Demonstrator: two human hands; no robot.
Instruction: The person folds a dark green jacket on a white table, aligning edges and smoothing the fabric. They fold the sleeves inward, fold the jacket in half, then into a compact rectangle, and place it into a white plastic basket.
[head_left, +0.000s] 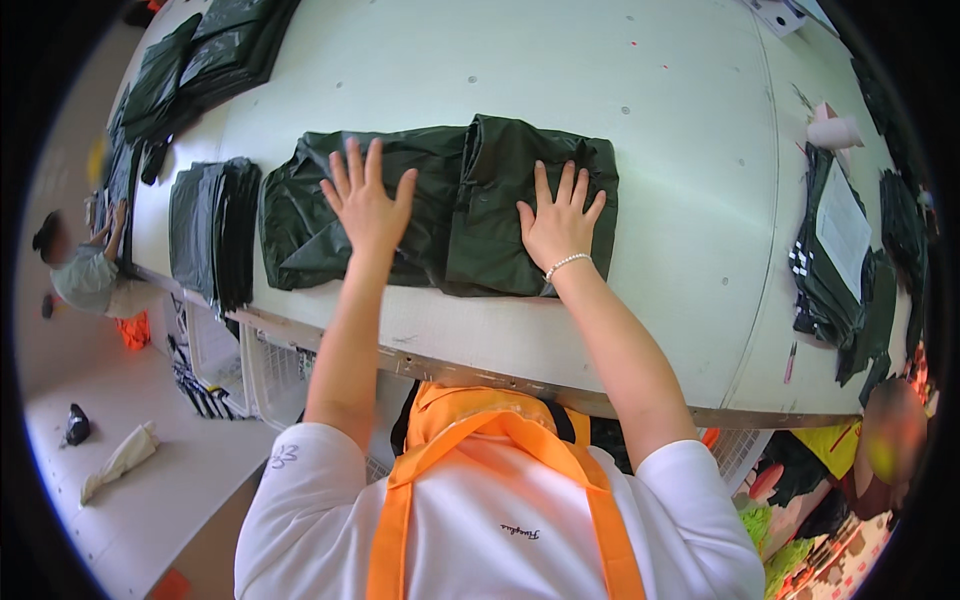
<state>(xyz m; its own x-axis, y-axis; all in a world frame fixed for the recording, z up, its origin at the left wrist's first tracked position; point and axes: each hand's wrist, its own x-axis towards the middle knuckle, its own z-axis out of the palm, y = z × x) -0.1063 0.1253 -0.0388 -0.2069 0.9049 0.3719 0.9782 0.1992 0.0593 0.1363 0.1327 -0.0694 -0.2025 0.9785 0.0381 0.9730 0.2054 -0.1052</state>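
A dark green garment of smooth, slightly shiny cloth (430, 262) lies partly folded on the pale table in front of me. Its right part is doubled over into a thicker layer, with a fold edge running down the middle. My left hand (368, 205) rests flat on the left part, fingers spread. On the folded right part lies my right hand (560, 225), also flat with its fingers apart, a beaded bracelet at the wrist. Neither hand grips anything. Just left of the garment stands a neat stack of folded dark green pieces (212, 230).
More dark green bundles (225, 50) lie at the far left. At the right are dark cloth pieces with a white sheet (845, 225), a pink-white roll (835, 132) and a small pink tool (790, 362). White wire baskets (275, 375) sit below the table edge. Other people work at both sides.
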